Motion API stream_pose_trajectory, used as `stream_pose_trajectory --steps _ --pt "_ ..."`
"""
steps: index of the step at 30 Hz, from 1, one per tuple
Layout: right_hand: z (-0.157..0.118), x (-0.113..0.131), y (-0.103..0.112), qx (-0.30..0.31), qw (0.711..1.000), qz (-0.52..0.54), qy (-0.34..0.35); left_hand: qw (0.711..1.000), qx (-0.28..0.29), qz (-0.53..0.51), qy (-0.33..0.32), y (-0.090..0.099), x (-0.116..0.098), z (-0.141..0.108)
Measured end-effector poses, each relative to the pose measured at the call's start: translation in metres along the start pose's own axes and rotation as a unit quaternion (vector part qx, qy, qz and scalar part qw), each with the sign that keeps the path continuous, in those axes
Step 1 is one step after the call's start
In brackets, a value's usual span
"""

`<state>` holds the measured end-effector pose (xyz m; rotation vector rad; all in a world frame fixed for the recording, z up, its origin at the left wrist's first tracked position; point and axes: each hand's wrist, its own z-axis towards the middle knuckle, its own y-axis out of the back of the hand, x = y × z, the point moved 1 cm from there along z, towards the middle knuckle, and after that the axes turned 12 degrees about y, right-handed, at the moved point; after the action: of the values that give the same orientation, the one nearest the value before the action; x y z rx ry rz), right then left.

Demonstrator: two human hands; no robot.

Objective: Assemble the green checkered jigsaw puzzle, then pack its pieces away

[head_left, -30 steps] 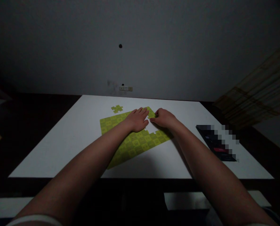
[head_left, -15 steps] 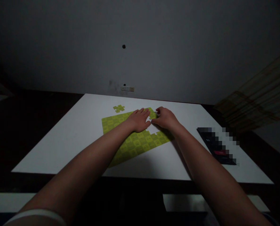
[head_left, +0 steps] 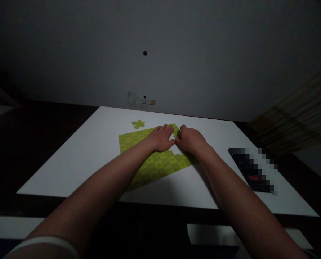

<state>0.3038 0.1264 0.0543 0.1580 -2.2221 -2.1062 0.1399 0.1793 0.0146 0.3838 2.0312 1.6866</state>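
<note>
A yellow-green jigsaw puzzle (head_left: 160,163) lies assembled at an angle on a white board (head_left: 68,172), with a notch of bare white showing at its right side. My left hand (head_left: 160,138) rests flat on the puzzle's upper part. My right hand (head_left: 191,141) sits beside it, its fingers curled around a puzzle piece (head_left: 175,132) at the top corner. One loose piece (head_left: 138,124) lies on the board, apart from the puzzle and beyond my left hand. My forearms hide the puzzle's lower middle.
A dark flat object (head_left: 253,171), partly blurred out, lies on the board's right side. The board sits on a dark table, with a wall and socket plate (head_left: 148,101) behind it. A woven brown blind (head_left: 292,115) hangs at the right.
My hands have drawn closer together around the top corner piece, and the white notch looks smaller. The whole scene has shifted slightly in view.
</note>
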Motion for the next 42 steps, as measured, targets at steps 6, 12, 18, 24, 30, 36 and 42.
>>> stream_pose_trajectory --steps 6,12,18,24,30,36,42 --pt "0.004 -0.002 -0.010 -0.025 0.999 0.019 0.024 1.000 -0.004 -0.004 -0.002 -0.001 0.000 0.000" --pt "0.013 -0.023 -0.021 -0.049 0.990 0.127 -0.016 1.000 -0.008 -0.003 -0.004 -0.002 0.000 0.000" --pt "0.017 -0.025 -0.021 -0.041 0.991 0.128 -0.024 1.000 -0.014 -0.014 -0.006 -0.002 0.000 0.000" --pt "0.015 -0.018 -0.015 -0.024 0.997 0.069 -0.014 1.000 -0.005 -0.011 -0.004 0.000 -0.002 -0.002" --pt "0.008 -0.018 -0.003 -0.062 0.997 0.039 0.010 1.000 -0.006 -0.016 -0.006 -0.002 -0.001 0.001" --pt "0.008 -0.031 0.001 -0.187 0.979 0.058 0.061 0.999 -0.015 -0.030 -0.013 -0.005 0.003 0.008" --pt "0.015 -0.055 -0.007 -0.211 0.965 0.154 -0.023 0.999 -0.017 -0.027 -0.015 -0.005 0.004 0.005"
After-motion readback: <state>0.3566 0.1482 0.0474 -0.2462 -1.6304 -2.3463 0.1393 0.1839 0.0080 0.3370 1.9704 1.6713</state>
